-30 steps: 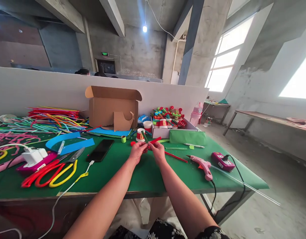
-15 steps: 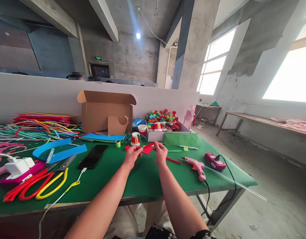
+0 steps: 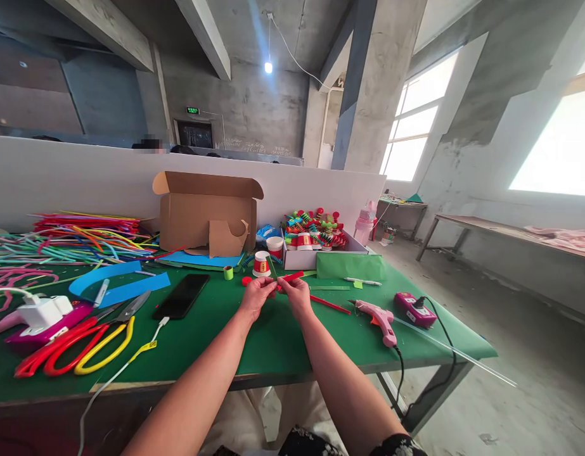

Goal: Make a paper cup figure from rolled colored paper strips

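Observation:
Above the green tabletop my two hands meet at the fingertips. My left hand [image 3: 258, 297] is closed in a pinch, with a thin dark green strip [image 3: 272, 267] rising from beside its fingers. My right hand [image 3: 295, 296] pinches a piece of red paper [image 3: 293, 277]; one end pokes out past its fingers and the rest is mostly hidden. Just behind the hands stands an upturned red-and-white paper cup [image 3: 261, 265]. A small red disc [image 3: 246, 280] lies left of the fingers, and a red strip [image 3: 331, 304] rests on the table to the right.
Scissors [image 3: 125, 316] and a black phone [image 3: 182, 296] lie on the left. A pink glue gun [image 3: 378, 316] and a purple power block [image 3: 414, 310] sit on the right. Behind are a cardboard box [image 3: 185, 221] and a white box [image 3: 299, 259] of colourful cup figures.
My right hand has moved left until its fingertips meet my left hand's. The red paper, spread between them before, is now mostly covered by fingers. The view has shifted slightly.

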A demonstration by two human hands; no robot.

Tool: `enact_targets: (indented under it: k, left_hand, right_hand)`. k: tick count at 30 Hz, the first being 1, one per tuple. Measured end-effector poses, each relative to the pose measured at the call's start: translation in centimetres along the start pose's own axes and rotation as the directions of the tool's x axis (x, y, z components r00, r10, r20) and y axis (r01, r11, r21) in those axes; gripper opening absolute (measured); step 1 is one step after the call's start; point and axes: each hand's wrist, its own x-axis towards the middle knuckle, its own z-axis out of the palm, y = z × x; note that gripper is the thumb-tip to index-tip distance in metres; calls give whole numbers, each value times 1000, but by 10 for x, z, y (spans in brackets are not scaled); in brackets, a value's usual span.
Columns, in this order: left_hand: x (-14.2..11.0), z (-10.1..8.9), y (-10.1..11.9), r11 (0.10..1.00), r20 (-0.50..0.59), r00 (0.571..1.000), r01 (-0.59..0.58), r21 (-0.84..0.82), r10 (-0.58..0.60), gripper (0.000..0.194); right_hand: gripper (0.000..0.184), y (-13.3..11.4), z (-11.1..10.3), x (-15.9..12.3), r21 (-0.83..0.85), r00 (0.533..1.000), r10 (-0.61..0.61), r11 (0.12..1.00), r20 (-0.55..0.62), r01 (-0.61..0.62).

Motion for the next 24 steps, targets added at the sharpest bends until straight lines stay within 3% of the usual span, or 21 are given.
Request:
enact_targets:
  k: [9,16,19,24]
  left_hand:
    - [1,-3,-1,999,-1,1000,-10,31,10,37]
    - [0,-4,3,1000,10,1000,13,-2,-13,40]
    - [-2,-4,5,999,31,999,27,-35,-26,41]
    - [-3,-2,7,997,77,997,38,-66,-33,40]
  right_hand:
    - [35,-6,-13,8,14,978,-67,997,-199,71]
    - [38,-4,-23,15,133,955,-34,988,-296,77]
    - [36,0,-22,14,185,975,40,983,-220,1]
    - [31,6,-10,6,203,982,182,961,41,-187]
